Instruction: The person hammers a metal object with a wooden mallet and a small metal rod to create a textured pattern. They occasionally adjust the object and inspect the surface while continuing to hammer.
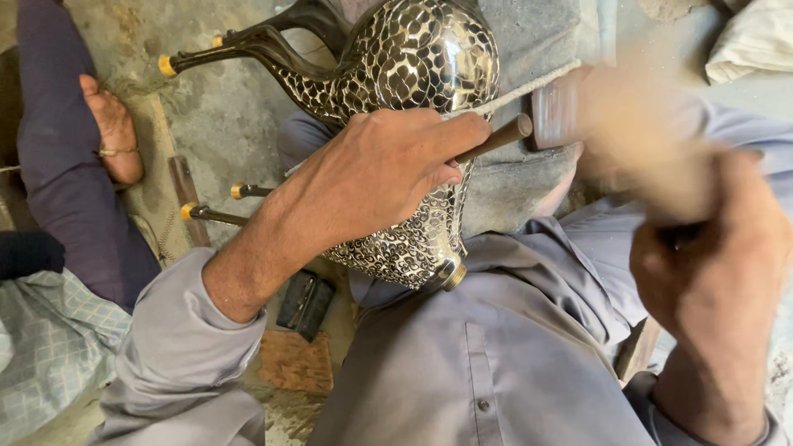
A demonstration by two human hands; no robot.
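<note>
Rough grey concrete floor below. The left hand point(388, 177) grips a slim rod-like punch point(496, 139) against a glossy, scale-patterned metal vessel point(413, 74) on the lap; the right hand point(714, 248) clenches a blurred wooden mallet point(611, 124).

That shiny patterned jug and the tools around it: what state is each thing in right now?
Metal jug: lying tilted across the lap, covered in an engraved pattern.
Punch: gripped in the left hand, its tip hidden against the jug.
Mallet: held in the right hand, blurred by motion.
Spare tools: lying on the floor.
Dark box: on the floor, whether open or closed unclear.
</note>
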